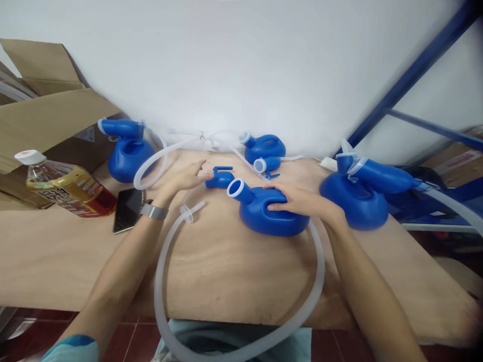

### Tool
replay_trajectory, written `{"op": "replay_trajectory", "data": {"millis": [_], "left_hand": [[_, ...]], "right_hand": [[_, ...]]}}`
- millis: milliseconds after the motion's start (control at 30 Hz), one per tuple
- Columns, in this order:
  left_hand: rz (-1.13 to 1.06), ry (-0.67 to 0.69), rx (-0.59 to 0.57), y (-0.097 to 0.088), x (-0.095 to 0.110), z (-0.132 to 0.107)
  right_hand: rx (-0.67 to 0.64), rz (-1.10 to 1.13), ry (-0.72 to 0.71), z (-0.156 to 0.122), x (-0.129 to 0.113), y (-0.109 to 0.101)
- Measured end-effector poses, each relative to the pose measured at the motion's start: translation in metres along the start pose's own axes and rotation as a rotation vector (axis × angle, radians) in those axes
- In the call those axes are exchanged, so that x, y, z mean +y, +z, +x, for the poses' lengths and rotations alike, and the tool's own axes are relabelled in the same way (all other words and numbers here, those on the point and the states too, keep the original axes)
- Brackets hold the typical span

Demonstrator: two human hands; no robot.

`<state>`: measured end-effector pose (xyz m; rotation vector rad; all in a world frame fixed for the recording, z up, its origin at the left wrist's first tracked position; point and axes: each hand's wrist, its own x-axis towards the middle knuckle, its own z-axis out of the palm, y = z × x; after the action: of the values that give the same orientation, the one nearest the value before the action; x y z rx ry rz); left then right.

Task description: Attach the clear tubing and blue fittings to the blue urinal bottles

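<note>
A blue plastic urinal bottle (260,221) with a white-rimmed spout lies on the wooden table in front of me. My right hand (296,198) is wrapped over its handle. Left of it, my left hand (186,176) reaches out with fingers apart, its tips beside a small blue curved spout piece (223,181) with a bar-like clip; whether they touch it is unclear. A translucent hose (162,271) loops from a clear round connector (187,213) past the table's front edge and up to the right, behind the bottle. A grey-banded watch (154,211) is on my left wrist.
More blue urinal bottles with hoses stand at the left (126,163), back (267,146) and right (354,206). A tilted drink bottle (71,186), a phone (127,208) and an open cardboard box (45,120) are on the left. Blue metal framing (411,75) rises at right.
</note>
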<state>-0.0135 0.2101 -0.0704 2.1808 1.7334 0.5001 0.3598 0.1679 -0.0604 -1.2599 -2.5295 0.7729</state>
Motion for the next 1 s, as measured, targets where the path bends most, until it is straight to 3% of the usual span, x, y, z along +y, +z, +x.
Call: {"op": "replay_trajectory", "data": {"millis": [100,167,233,333,400,467,600,700,833,1000], "left_hand": [[0.213,-0.089,0.065,-0.014,0.003,-0.042],[0.311,-0.159,-0.037,-0.013,0.005,-0.074],[0.262,-0.183,-0.176,-0.003,0.004,-0.101],[0.006,-0.126,-0.237,0.022,-0.001,-0.121],[-0.178,-0.050,-0.192,0.031,-0.003,-0.121],[-0.255,0.065,-0.069,0.030,-0.001,-0.113],[-0.030,0.378,0.210,0.008,0.019,-0.089],[0.126,0.571,0.172,0.005,0.037,-0.074],[0.121,0.632,0.119,0.031,0.052,-0.062],[-0.070,0.543,0.360,0.078,0.065,-0.053]], "right_hand": [[0.034,0.023,-0.008,-0.003,0.001,0.001],[0.051,0.039,-0.043,-0.003,0.002,-0.001],[0.056,0.032,-0.048,-0.005,0.003,-0.004],[0.040,0.029,-0.060,-0.007,0.006,-0.007],[0.044,0.057,-0.090,-0.007,0.010,-0.008],[0.061,0.083,-0.116,-0.007,0.013,-0.007],[0.050,0.072,-0.070,-0.004,0.021,-0.003],[0.043,0.051,-0.032,-0.001,0.027,0.000],[0.082,0.062,-0.043,0.001,0.033,0.005],[0.150,0.131,-0.055,0.001,0.031,0.013]]}}
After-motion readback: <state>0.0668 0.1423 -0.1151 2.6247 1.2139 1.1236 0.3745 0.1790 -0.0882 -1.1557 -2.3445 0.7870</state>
